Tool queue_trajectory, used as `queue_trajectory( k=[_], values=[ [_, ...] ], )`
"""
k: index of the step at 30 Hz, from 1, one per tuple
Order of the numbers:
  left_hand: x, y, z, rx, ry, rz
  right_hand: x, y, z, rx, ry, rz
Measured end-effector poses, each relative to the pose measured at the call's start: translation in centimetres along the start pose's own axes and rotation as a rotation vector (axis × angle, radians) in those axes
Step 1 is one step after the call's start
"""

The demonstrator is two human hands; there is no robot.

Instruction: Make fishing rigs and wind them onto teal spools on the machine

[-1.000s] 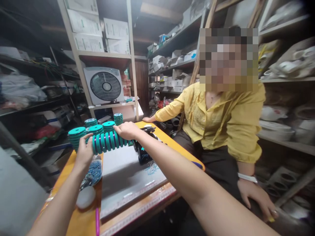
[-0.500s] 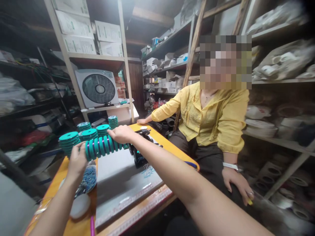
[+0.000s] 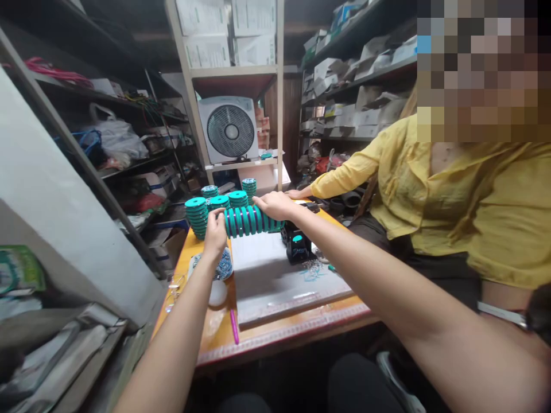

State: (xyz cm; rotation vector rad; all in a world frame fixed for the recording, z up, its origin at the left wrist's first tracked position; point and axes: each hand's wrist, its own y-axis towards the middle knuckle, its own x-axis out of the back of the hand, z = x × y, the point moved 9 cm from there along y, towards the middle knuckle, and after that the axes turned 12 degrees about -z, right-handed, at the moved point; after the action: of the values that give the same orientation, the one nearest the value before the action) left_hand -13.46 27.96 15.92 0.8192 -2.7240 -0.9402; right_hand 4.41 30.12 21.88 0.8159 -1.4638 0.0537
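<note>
A sideways row of teal spools [image 3: 247, 221], with dark purple bands between the discs, spans the gap between my hands above the grey board [image 3: 267, 287]. My left hand [image 3: 216, 232] is closed on the row's left end. Over its right part lies my right hand [image 3: 278, 205], fingers bent around the top and partly hidden. A black device [image 3: 297, 246] with a teal oval stands on the board just below and right of the row's right end. Behind the row, upright stacks of teal spools [image 3: 196, 218] stand on the yellow table [image 3: 181, 269].
At the left are a container of small blue-and-silver pieces [image 3: 224, 265], a round white lid [image 3: 218, 293] and a magenta pen [image 3: 234, 327]. Small loose bits [image 3: 312, 269] lie near the device. A person in yellow [image 3: 387, 166] sits at the right, one hand on the table. A box fan [image 3: 230, 129] stands behind.
My view has turned left and down, so the table and hands appear further right. Both hands keep their hold on the row of spools, which stays sideways.
</note>
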Motion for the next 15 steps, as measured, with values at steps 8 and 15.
queue_trajectory(
  k=[8, 15],
  values=[
    [0.0, -1.3, -1.2, -0.095, -0.003, 0.034, -0.4, 0.2, -0.8, -0.075, 0.006, 0.001],
    [-0.1, -0.9, -0.3, -0.079, 0.027, -0.009, -0.8, 0.4, -1.0, -0.066, -0.002, -0.007]
  ],
)
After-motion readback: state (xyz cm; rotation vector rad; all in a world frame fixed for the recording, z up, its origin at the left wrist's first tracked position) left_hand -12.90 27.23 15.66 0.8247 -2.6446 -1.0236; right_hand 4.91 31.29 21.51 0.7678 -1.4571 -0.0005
